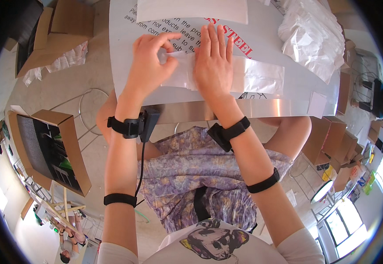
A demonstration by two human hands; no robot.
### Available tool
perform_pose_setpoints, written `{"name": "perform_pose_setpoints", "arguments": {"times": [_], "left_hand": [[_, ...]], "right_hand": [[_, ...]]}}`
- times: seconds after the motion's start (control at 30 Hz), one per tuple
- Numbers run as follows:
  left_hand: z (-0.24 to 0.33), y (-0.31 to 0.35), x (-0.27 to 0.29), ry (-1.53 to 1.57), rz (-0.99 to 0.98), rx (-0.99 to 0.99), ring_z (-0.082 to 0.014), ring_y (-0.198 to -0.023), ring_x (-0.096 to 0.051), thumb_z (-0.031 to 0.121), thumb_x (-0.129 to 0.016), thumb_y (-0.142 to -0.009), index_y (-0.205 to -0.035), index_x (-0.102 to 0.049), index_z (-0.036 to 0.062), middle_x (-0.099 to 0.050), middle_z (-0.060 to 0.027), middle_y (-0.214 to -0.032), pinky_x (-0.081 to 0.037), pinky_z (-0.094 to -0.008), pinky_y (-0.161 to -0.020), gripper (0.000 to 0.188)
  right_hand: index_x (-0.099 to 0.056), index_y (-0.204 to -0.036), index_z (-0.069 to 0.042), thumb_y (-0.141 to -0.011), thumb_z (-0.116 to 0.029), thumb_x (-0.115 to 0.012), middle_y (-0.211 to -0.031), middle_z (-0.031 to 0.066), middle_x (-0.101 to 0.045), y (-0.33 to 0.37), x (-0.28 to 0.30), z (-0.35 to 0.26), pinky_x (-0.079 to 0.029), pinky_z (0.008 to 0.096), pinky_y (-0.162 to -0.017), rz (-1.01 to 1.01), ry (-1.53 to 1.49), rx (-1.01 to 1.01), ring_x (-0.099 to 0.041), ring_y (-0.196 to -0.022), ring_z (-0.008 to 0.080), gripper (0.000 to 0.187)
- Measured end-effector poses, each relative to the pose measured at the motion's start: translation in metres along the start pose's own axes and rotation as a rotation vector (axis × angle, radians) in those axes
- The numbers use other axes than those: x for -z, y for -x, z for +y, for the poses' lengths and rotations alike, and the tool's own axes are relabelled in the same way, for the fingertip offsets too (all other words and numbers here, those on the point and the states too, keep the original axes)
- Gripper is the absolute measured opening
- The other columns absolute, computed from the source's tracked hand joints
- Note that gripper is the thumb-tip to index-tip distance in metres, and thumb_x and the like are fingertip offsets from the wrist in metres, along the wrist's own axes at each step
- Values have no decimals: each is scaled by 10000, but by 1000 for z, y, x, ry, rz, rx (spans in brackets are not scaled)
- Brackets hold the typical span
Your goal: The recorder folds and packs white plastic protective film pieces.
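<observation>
Packaging [312, 37] lies heaped near the strip [259, 75] under the right hand [213, 66].

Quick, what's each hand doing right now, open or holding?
Left hand: curled at the plastic strip; can't tell whether it's pinching it.
Right hand: open, laid flat over the strip.

Bag [259, 75] crosswise along the near side of the desk [121, 53]; behind it, a sheet [191, 12]; behind and right, the pile [310, 37]; left of the desk, a carton [80, 154]; right, boxes [323, 137].
</observation>
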State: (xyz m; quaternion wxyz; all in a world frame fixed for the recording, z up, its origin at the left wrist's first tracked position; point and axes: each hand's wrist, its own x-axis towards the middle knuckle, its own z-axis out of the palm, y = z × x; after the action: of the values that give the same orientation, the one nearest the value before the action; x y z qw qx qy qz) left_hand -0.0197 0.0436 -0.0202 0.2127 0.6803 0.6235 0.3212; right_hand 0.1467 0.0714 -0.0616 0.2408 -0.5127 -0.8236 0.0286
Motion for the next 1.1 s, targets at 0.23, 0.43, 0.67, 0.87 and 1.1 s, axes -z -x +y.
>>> {"name": "perform_pose_setpoints", "arguments": {"times": [0.23,0.43,0.67,0.87,1.1], "left_hand": [[-26,13,24,75,62,104,-234,-948,-553,-10,-572,-743,-797,-685,85,-658,-12,-897,-415,-372,-898,157],[-21,33,28,175,147,331,-154,-820,-569,-58,-522,-783,-793,-643,61,-679,-45,-1040,-440,-267,-720,169],[-23,35,27,612,138,385,-90,-859,-561,-50,-494,-837,-829,-613,46,-677,-44,-1115,-429,-235,-714,153],[2,16,22,1049,157,387,-104,-909,-577,15,-504,-870,-847,-600,48,-678,-85,-1105,-453,-264,-831,104],[30,-8,-7,1110,113,319,-113,-875,-602,35,-562,-856,-903,-639,37,-690,-83,-1061,-466,-255,-826,90]], "right_hand": [[-400,-1435,-2,-975,-168,-529,-1482,157,-448,1,-1,0,-236,498,-1185,-9,-26,-19,-328,-1440,324,506],[-433,-1397,46,-966,-205,-551,-1435,204,-482,0,-1,0,-227,518,-1182,6,-40,-5,-344,-1427,345,513],[-447,-1386,54,-959,-291,-574,-1426,208,-487,-1,0,0,-251,517,-1172,6,9,17,-358,-1414,355,564],[-449,-1383,55,-957,-304,-572,-1439,211,-475,-1,-2,0,-250,519,-1171,2,3,11,-356,-1415,357,571],[-435,-1389,39,-941,-266,-600,-1453,211,-459,-2,4,2,-289,506,-1154,19,-73,-15,-346,-1419,367,567]]}}
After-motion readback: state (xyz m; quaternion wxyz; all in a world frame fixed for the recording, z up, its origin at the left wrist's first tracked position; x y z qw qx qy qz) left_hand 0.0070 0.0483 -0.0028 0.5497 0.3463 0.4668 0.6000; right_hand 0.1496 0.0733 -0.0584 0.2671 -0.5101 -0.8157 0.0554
